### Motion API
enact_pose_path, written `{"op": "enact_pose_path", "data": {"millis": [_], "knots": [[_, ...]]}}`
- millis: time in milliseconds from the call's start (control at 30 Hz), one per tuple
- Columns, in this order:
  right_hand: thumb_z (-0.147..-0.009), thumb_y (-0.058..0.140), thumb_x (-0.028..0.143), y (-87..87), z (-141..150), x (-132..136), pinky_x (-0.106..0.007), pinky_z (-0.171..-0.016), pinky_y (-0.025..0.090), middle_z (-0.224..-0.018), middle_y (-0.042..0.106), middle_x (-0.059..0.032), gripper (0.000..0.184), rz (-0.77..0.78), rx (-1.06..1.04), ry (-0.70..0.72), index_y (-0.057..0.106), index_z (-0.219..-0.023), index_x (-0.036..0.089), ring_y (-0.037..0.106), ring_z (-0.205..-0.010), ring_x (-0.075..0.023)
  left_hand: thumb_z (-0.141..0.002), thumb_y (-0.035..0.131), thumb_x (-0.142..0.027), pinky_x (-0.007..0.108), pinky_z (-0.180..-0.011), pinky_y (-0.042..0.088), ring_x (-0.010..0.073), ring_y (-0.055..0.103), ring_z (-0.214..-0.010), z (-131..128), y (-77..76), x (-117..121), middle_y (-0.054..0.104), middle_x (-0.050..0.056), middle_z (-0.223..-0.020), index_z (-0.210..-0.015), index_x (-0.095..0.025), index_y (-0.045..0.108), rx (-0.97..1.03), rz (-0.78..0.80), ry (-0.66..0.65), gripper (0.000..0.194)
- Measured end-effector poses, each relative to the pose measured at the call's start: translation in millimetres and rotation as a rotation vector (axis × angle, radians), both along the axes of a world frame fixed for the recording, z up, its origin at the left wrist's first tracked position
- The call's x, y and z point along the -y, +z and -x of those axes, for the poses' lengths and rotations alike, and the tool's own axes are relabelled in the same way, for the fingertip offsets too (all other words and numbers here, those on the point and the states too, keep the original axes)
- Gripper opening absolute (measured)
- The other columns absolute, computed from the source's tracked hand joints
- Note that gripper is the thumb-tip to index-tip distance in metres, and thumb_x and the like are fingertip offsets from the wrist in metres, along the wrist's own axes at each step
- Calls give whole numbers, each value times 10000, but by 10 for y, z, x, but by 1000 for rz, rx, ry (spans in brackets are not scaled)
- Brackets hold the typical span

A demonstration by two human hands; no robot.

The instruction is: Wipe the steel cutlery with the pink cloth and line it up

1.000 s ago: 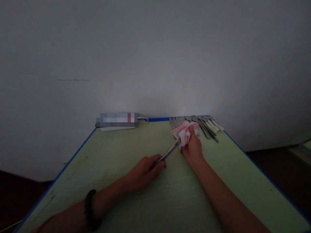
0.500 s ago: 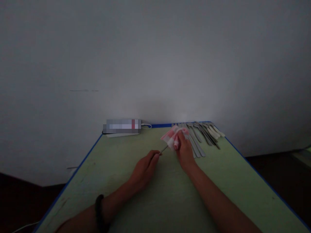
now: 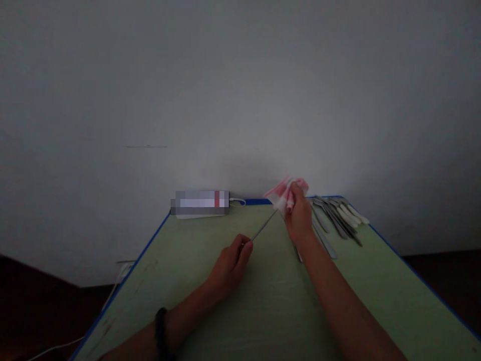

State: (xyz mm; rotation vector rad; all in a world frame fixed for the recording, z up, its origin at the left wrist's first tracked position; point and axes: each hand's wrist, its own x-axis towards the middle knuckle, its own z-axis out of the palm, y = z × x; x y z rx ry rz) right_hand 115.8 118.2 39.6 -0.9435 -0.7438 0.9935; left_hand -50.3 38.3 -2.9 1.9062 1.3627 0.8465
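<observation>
My left hand [image 3: 233,261] is closed around one end of a thin metal piece of cutlery [image 3: 264,224], which slants up and to the right. My right hand [image 3: 300,214] grips a pink and white cloth [image 3: 280,196] bunched at the cutlery's far end. The cloth covers that end, so its kind cannot be told. Just beyond and beneath my right hand lie several flat metal cutlery handles [image 3: 326,243], partly hidden by the hand and forearm.
Darker metal cutlery [image 3: 336,220] and white-handled pieces [image 3: 350,215] lie at the back right of the green table [image 3: 210,321]. A blurred-out box-like object [image 3: 201,203] with a white cable [image 3: 237,200] stands at the back left, against the wall [image 3: 240,100].
My right hand and the cloth have moved up and away from my left hand along the cutlery, baring more of its shaft. The whole view has shifted slightly.
</observation>
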Motion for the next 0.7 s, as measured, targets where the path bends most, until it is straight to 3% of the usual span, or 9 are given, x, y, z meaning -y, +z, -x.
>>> {"op": "enact_pose_path", "data": {"millis": [133, 367, 467, 700], "knots": [[-749, 523, 502, -118, 187, 195, -221, -385, 270, -440, 408, 55, 377, 156, 119, -79, 463, -538, 196, 385, -406, -85, -933, 318, -400, 260, -565, 355, 153, 522, -570, -60, -1, 14, 522, -32, -627, -867, -196, 473, -96, -48, 18, 264], [-750, 500, 556, -421, 568, 408, -213, -385, 283, -443, 396, 44, 444, 153, 228, 116, 420, -504, 196, 373, -415, -86, -926, 322, -356, 278, -646, 401, 195, 601, -689, -63, -2, -17, 645, 43, -797, -956, -188, 510, -53, -63, 56, 254], [-748, 502, 571, -349, 494, 359, -199, -370, 262, -448, 382, 49, 452, 123, 205, 100, 412, -517, 193, 351, -408, -74, -924, 316, -381, 266, -597, 383, 173, 553, -608, -63, 8, -9, 590, 5, -683, -899, -186, 519, -64, -53, 27, 282], [-760, 474, 640, 109, 34, 234, -199, -362, 282, -438, 412, 50, 494, 106, 59, -151, 425, -547, 197, 356, -385, -68, -935, 307, -405, 235, -532, 327, 125, 447, -535, -69, 12, 66, 445, -50, -576, -739, -196, 461, -25, -3, -98, 325]]}}
